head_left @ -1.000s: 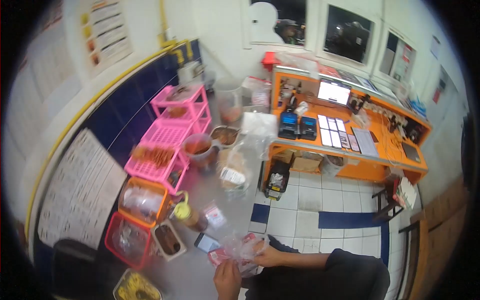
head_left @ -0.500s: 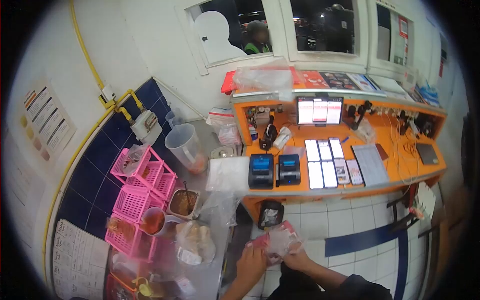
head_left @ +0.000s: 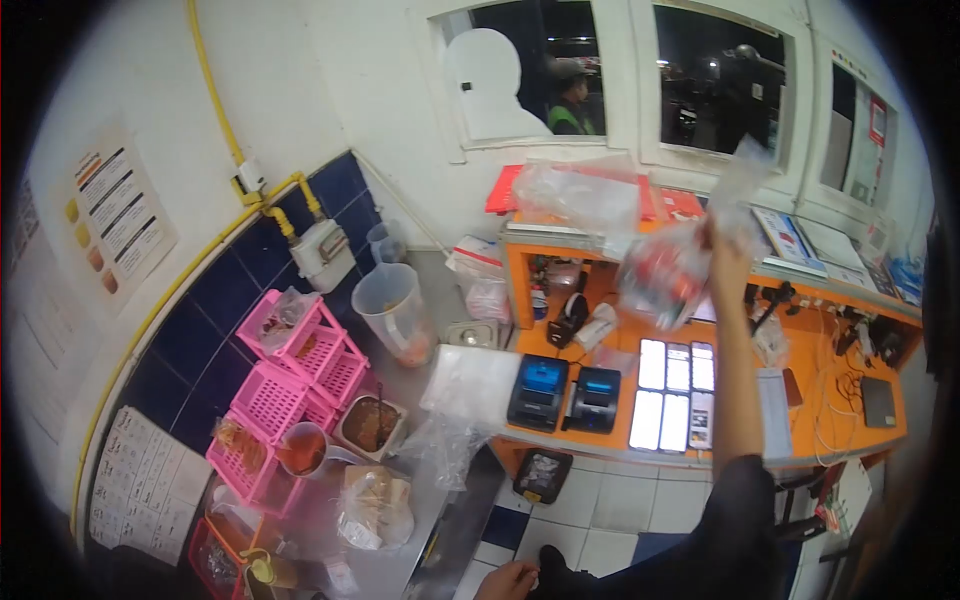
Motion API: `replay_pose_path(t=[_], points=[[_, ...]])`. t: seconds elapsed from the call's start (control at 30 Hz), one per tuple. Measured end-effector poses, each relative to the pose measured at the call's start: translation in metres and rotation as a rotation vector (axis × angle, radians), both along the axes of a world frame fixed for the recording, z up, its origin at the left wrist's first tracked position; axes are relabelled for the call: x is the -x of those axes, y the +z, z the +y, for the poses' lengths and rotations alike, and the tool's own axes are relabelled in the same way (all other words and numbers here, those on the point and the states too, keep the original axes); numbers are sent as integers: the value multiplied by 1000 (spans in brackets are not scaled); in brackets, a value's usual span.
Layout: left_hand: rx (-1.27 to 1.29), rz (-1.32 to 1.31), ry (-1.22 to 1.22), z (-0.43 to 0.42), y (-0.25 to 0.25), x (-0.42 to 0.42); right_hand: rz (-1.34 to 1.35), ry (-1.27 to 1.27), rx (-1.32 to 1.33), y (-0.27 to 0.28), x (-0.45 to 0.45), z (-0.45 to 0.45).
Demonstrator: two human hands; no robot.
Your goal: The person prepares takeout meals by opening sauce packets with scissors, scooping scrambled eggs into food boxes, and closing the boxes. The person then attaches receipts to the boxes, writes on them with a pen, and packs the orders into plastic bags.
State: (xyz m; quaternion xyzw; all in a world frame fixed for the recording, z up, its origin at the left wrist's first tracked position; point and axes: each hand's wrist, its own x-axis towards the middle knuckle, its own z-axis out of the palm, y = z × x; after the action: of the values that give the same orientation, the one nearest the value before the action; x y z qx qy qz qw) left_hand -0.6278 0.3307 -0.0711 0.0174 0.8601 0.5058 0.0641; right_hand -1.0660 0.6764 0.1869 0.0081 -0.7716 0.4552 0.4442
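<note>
My right hand [head_left: 732, 250] is raised over the orange counter, closed around the top of a clear plastic bag [head_left: 665, 275]. Red and pale contents show through the bag, but blur hides what they are. It hangs in front of the upper shelf, above several lit phones [head_left: 676, 395]. Low at the bottom edge is my left hand [head_left: 508, 581], fingers curled together; whatever may be inside them is hidden. The left hand is beside the steel table [head_left: 430, 500], over the tiled floor.
Two black printers [head_left: 541, 390] stand on the orange counter [head_left: 815, 400]. Pink baskets [head_left: 270, 400], a clear jug [head_left: 393, 310] and a sauce tub [head_left: 370, 425] occupy the left table. A black bin [head_left: 543, 475] sits below. Outside the window is a person [head_left: 570, 100] in a helmet.
Both hands were together at the red-and-clear bag low in front of me. My right hand has carried it up and forward over the counter; my left hand has let go and dropped. The view shifted.
</note>
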Motion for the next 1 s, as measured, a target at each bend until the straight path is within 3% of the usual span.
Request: replay_pose_path(t=[0.07,0.1,0.17,0.2,0.27,0.37,0.47,0.6,0.7,0.9,0.93,1.0], points=[[-34,-3,127,-14,-5,-5,183,-15,-155,-3,116,56],[-53,-4,189,-20,-5,-7,217,90,-28,9,140,60],[-95,-37,326,-27,1,-9,88,-72,-16,19,174,67],[-119,-67,401,-30,8,-10,35,-162,-161,11,189,75],[-113,-94,479,-37,10,-10,-57,-351,-453,-16,232,101],[-46,-73,500,-47,-5,-17,-16,-410,-448,-98,314,152],[-52,-70,521,-45,-15,-17,-81,-173,-237,-149,352,191],[-104,-201,506,-42,-8,-2,-222,165,435,-111,324,169],[-137,-159,472,-44,-16,11,-61,399,869,-99,325,166],[-155,-108,448,-50,-17,21,58,343,714,-93,314,171],[89,-274,426,-54,-7,21,53,300,654,-87,310,169],[65,-329,464,-53,-3,29,32,109,184,-72,298,163]])
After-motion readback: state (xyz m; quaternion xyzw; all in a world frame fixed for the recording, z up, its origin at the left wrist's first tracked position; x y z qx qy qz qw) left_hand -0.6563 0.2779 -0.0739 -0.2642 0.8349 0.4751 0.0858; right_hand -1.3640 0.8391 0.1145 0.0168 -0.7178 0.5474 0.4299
